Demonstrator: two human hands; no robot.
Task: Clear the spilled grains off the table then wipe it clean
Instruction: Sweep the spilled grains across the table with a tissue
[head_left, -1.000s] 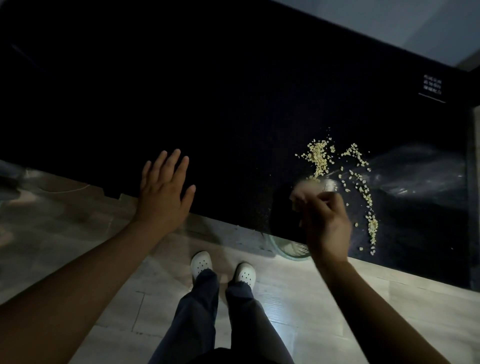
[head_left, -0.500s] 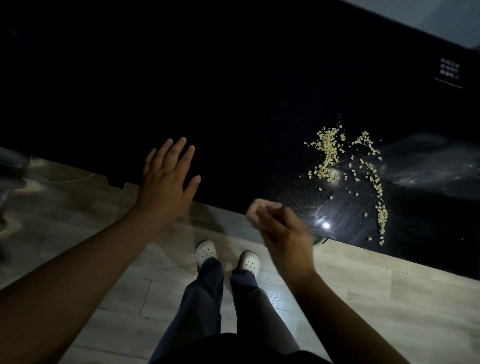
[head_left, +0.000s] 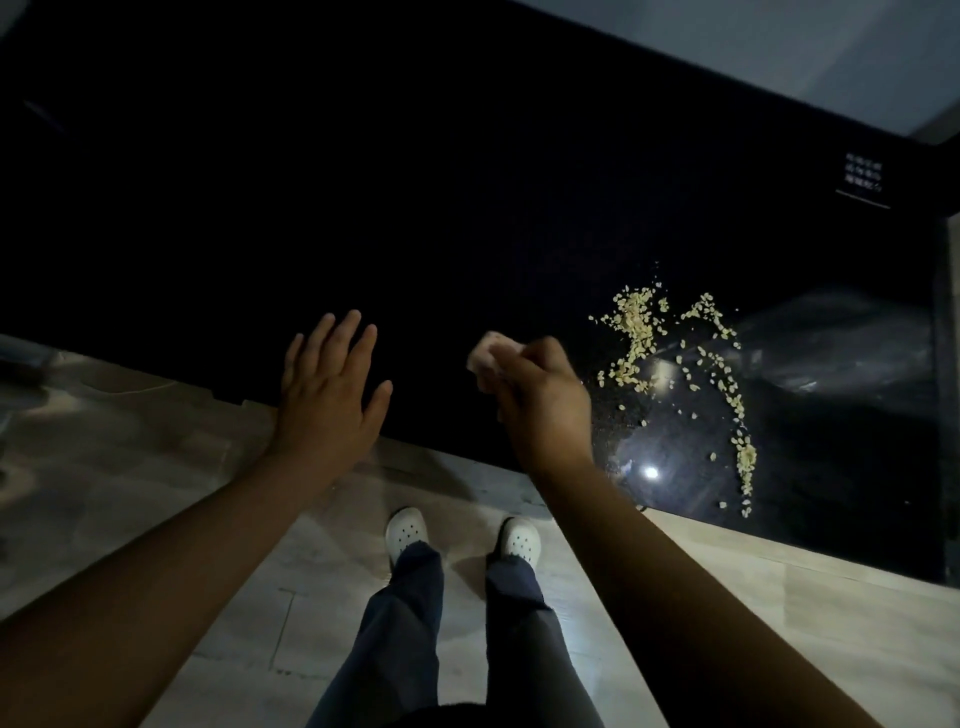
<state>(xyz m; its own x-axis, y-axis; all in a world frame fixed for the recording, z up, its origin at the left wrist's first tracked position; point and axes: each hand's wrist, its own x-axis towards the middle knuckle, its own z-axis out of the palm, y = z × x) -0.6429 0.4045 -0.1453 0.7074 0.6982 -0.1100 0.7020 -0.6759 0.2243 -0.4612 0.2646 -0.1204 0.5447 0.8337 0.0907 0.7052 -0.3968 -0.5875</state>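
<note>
Across the upper frame: black table (head_left: 467, 208), glossy, flat, straight near edge running diagonally; surface largely lost in darkness. Bright point reflection on the sheen near the front right edge. Below and in front: pale wood-look plank floor (head_left: 779, 613), matt, seams visible. Above far right: light grey wall strip (head_left: 779, 47). On the table's far right corner: small white printed label (head_left: 863, 174), three short lines of text above a thin rule, too blurred to read. No brand legible anywhere.

Right of centre on the tabletop: faint translucent sheet or glare patch (head_left: 841, 353), possibly plastic film; could not be told which. Beside it: spilled grains (head_left: 636, 332), pale yellow, small and oval, lying loose on the table in two connected trails, one denser cluster at the far end and a thinner curved line reaching towards the near edge. Fine dust specks noted on the gloss between the grains and the right hand.

Over the near table edge, left of centre: left hand (head_left: 324, 400), flat, fingers spread, nothing held, palm down at the edge. To its right: right hand (head_left: 545, 405), clenched around a pale pinkish wad (head_left: 485, 356), soft and crumpled, cloth or tissue not determinable; positioned just left of the grains, apart from them. Whether wad touched the surface could not be told.

At floor level: dark blue trousers (head_left: 405, 623), white perforated clogs (head_left: 408, 530), moulded, rounded toes.
</note>
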